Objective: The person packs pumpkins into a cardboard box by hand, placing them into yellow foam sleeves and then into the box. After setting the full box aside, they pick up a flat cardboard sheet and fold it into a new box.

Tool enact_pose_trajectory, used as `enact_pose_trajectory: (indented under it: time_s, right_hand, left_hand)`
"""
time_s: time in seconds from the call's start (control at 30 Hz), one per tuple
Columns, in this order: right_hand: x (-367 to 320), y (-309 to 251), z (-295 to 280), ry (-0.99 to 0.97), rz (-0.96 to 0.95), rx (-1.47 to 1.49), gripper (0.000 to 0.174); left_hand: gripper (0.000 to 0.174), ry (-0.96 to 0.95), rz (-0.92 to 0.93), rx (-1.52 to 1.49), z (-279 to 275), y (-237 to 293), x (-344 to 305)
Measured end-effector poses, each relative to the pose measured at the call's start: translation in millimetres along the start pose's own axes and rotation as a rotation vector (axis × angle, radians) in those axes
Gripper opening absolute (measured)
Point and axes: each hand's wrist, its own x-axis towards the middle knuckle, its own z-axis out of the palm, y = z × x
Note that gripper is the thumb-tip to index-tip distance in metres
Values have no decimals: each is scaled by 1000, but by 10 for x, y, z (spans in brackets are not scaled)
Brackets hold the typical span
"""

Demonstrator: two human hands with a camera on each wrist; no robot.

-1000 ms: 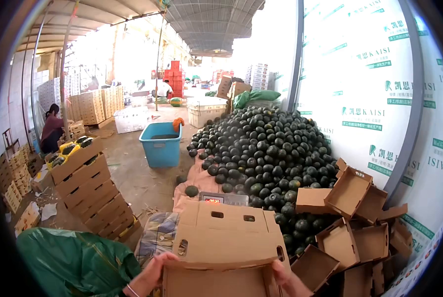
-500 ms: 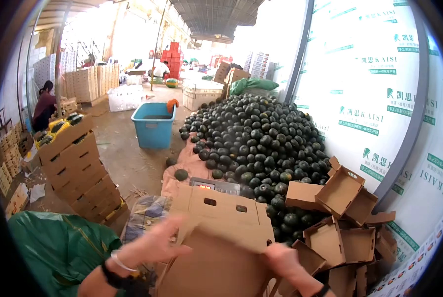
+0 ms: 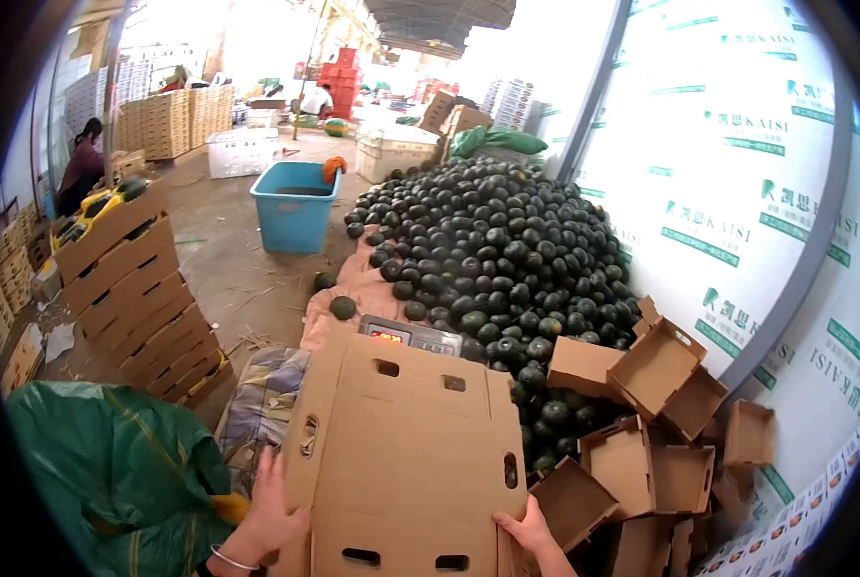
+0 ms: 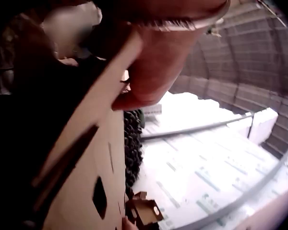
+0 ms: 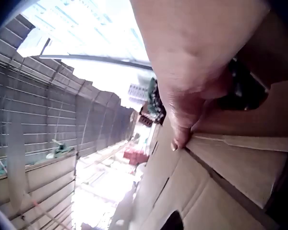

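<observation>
A brown cardboard piece [image 3: 415, 433] with several cut-out holes fills the lower middle of the head view. At its lower left edge lies my left hand [image 3: 264, 524], fingers straight and spread, thumb towards the board. My right hand [image 3: 531, 539] grips the lower right edge, thumb on top and the other fingers hidden. The left wrist view has a finger of my left hand [image 4: 158, 72] against the cardboard [image 4: 105, 153]. In the right wrist view, the thumb of my right hand [image 5: 187, 81] presses near a fold of the cardboard [image 5: 182, 187].
Behind the cardboard is a scale [image 3: 411, 335] with a lit display. Beyond lies a large heap of dark green round produce [image 3: 507, 250]. Loose cardboard trays [image 3: 617, 462] lie on the right; stacked boxes [image 3: 146, 298] and a green sheet [image 3: 112, 471] are left. A blue tub [image 3: 293, 212] stands farther back.
The open tray interior seen before is now out of sight behind a flat cardboard panel. My left hand, raised off the cardboard half a second ago, has come down to its left edge.
</observation>
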Motion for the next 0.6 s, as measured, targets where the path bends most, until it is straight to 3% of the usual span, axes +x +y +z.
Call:
enact_pose_trajectory:
  time_s: [0.07, 0.1, 0.17, 0.23, 0.27, 0.3, 0.33, 0.4, 0.47, 0.5, 0.53, 0.6]
  right_hand:
    - [-188, -296, 94, 35, -56, -61, 97]
    - [-135, -154, 161, 94, -172, -391, 100]
    - [24, 239, 331, 223, -413, -1034, 106]
    - [28, 64, 301, 209, -292, -692, 110]
    - [36, -107, 232, 198, -236, -523, 111]
    - [6, -337, 155, 147, 4, -296, 116]
    - [111, -109, 71, 116, 4, -118, 113]
    - [32, -250, -19, 82, 5, -257, 97]
    - [-10, -212, -17, 176, -122, -479, 103]
    - [-213, -494, 145, 375, -242, -644, 77]
    - [-423, -802, 178, 265, -224, -639, 53]
    - [-456, -630, 402, 210, -611, -860, 44]
  left_hand:
    - [100, -154, 100, 243, 185, 275, -44]
    - [98, -228, 160, 363, 298, 408, -18]
    - [96, -211, 258, 324, 415, 460, 60]
    - [94, -178, 349, 347, 438, 381, 131]
    - [94, -178, 345, 154, 389, 375, 141]
    - [93, -176, 335, -37, 304, 430, 146]
    - [93, -167, 317, -226, 242, 466, 125]
    - [90, -166, 517, -106, 309, 426, 84]
    - [86, -137, 581, 102, 412, 419, 41]
    - [85, -140, 554, 240, 481, 452, 0]
    - [82, -137, 550, 280, 509, 464, -14]
    - [78, -137, 547, 325, 577, 425, 18]
